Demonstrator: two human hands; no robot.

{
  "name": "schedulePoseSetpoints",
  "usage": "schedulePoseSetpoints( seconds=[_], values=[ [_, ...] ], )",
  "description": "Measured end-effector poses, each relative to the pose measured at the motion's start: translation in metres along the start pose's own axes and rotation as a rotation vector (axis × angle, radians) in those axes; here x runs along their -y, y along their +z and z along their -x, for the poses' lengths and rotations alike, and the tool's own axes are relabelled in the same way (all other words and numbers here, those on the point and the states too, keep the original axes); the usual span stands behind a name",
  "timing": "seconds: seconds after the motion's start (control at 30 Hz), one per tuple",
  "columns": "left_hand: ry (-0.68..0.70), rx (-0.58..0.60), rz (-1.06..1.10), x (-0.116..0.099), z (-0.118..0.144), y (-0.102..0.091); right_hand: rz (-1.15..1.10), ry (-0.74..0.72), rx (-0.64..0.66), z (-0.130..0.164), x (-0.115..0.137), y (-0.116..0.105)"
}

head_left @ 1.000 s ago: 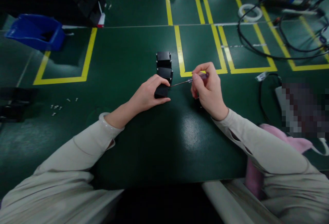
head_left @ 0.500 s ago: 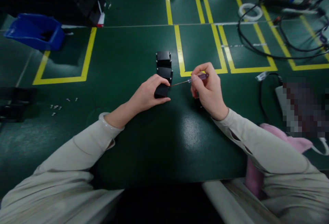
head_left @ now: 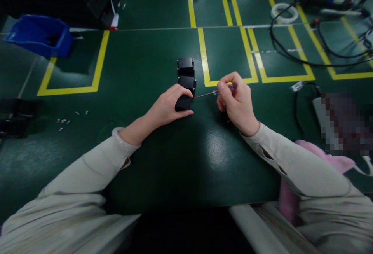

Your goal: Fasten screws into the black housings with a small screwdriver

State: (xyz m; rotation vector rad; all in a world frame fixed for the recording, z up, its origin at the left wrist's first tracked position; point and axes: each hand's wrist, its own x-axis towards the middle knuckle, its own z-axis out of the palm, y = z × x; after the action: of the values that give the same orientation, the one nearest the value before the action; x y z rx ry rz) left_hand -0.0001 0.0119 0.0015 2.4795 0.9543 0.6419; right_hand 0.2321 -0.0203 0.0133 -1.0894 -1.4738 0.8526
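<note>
While left hand (head_left: 167, 108) steadies black block (head_left: 183, 103), right hand (head_left: 237, 104) grips screwdriver (head_left: 214, 91)

A single head-worn camera looks forward and steeply down over a dark green table (head_left: 151, 51), from the seated person's own position at its near edge. The left hand (head_left: 167, 106) and right hand (head_left: 237, 100) sit close, near the centre of the view. The table's far side, with yellow tape outlines (head_left: 101, 57), runs along the top.
</note>
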Motion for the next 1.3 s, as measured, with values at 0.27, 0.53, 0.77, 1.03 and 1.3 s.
schedulePoseSetpoints(
  seconds=[0.27, 0.53, 0.77, 1.03, 1.3],
  values=[
    [-0.005, 0.005, -0.005, 0.0014, 0.0, -0.0001, 0.003, -0.022, 0.007, 0.0005, -0.0006, -0.0005],
    [-0.012, 0.009, -0.005, 0.0009, 0.0002, -0.0004, 0.001, -0.01, -0.007, 0.001, 0.0016, 0.0005],
    [0.007, 0.0, -0.005, 0.0016, 0.0001, -0.0004, 0.007, -0.015, 0.004, 0.001, 0.0016, 0.0001],
    [-0.02, 0.012, -0.009, 0.0012, 0.0004, -0.0004, -0.003, -0.031, -0.005, 0.0008, 0.0006, 0.0007],
    [0.016, -0.008, -0.004, 0.0021, 0.0006, -0.0003, 0.02, -0.028, 0.001, 0.0007, 0.0017, 0.0009]
  ],
)
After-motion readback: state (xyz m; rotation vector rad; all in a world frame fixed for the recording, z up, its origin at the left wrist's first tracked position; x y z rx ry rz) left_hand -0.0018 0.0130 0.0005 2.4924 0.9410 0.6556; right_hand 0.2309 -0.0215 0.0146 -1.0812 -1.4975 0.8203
